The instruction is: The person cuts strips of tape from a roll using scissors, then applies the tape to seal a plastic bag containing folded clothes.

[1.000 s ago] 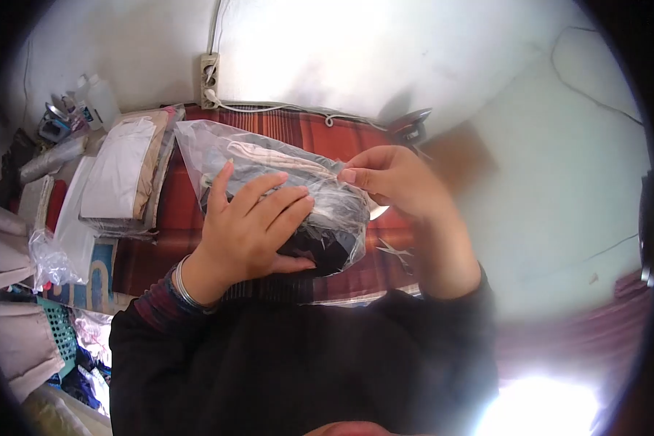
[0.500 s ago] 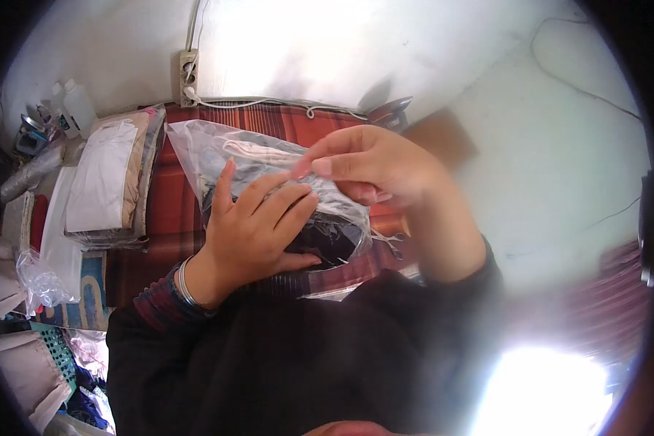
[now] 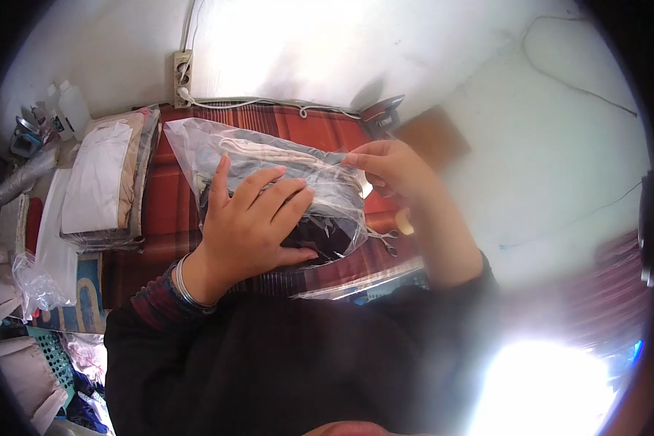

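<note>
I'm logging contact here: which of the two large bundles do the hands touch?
The right-hand one, in the clear bag: the left hand lies spread on it, the right hand pinches its edge. The other bundle, white-topped, lies further left, untouched.

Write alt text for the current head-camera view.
A person's left hand lies spread on a clear plastic bag of folded fabric while the right hand pinches its upper right edge. Scissors lie nearby on a red striped cloth, with a packaged stack at left.

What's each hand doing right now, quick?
Left hand: open, fingers spread, flat on the plastic bag.
Right hand: closed, thumb and fingertips pinching the bag's edge.
</note>
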`<state>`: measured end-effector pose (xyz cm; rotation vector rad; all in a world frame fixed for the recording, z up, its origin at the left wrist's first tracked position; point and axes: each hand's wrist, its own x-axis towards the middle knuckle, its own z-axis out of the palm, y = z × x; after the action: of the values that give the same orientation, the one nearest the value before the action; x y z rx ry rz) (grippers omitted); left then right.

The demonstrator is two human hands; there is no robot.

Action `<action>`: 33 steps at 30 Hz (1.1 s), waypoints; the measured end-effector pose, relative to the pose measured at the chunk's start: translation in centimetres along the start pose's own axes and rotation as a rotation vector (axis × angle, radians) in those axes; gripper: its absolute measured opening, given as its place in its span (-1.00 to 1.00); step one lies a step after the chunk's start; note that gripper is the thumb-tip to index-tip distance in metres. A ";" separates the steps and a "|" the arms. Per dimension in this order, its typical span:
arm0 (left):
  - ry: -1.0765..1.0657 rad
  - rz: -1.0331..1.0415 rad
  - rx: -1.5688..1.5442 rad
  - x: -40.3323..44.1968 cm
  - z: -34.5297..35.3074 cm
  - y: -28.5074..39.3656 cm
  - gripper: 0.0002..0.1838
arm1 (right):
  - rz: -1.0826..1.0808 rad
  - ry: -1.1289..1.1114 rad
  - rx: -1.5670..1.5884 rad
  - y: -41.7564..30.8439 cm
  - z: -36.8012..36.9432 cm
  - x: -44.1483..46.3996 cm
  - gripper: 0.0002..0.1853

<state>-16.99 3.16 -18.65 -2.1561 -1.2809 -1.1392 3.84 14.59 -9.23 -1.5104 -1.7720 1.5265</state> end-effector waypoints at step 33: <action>-0.053 0.006 0.134 1.0 -0.1 0.8 -0.26 | -0.406 -0.019 -0.510 3.4 -2.7 7.2 -0.07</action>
<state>-16.10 3.20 -17.71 -2.1026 -1.3326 -0.9711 4.94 21.55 -13.76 -1.2171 -2.4219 0.9369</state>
